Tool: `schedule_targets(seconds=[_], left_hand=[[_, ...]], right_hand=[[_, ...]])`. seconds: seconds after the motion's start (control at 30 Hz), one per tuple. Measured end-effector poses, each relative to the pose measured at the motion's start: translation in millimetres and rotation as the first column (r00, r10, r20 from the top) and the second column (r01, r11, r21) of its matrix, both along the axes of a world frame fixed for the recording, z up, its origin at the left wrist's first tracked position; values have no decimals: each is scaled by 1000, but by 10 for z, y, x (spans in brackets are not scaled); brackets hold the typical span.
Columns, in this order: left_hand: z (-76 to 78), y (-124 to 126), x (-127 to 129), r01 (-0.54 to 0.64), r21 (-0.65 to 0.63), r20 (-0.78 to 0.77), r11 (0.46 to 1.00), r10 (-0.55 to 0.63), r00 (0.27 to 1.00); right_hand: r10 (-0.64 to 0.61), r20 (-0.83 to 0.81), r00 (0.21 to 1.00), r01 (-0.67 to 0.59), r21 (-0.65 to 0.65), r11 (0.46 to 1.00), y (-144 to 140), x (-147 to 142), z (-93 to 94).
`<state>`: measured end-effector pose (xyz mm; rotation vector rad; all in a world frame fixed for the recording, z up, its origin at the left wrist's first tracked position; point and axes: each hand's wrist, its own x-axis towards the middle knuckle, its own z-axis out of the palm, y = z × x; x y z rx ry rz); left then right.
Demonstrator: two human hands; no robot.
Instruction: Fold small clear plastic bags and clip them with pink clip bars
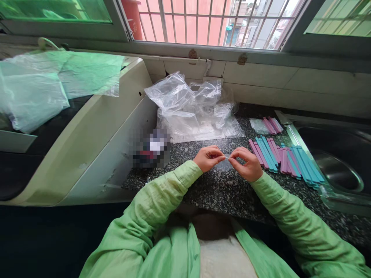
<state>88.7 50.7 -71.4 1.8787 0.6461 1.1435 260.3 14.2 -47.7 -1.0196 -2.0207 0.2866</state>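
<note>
Both hands meet over the granite counter (pixel 220 193), just in front of the heap of clear bags (pixel 191 112). The left hand (pixel 207 157) and right hand (pixel 246 164) each pinch an edge of 1 small clear bag (pixel 227 162), fingers closed, apparently to part its mouth. Pink and blue sticks (pixel 285 160) lie right of the heap, within reach.

Head camera looks down, close over the counter (pixel 220 193), facing the window (pixel 208 23).
</note>
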Motion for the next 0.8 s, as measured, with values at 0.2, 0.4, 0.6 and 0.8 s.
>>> schedule_targets(seconds=[0.2,0.4,0.6,0.8], left_hand=[[-1,-2,9,10,16,-14,1000,-10,1000],[-4,-1,16,4,-6,-24,1000,-4,1000],[-20,-6,22,-9,15,-15,1000,9,1000],[-7,-16,32,-24,25,22,999,24,999]], right_hand=[[-11,7,1000,11,17,1000,-6,-14,1],[-14,15,1000,13,26,1000,-4,-18,5],[-6,15,1000,6,48,999,-6,-18,6],[-16,32,999,14,53,998,-4,-22,-8]])
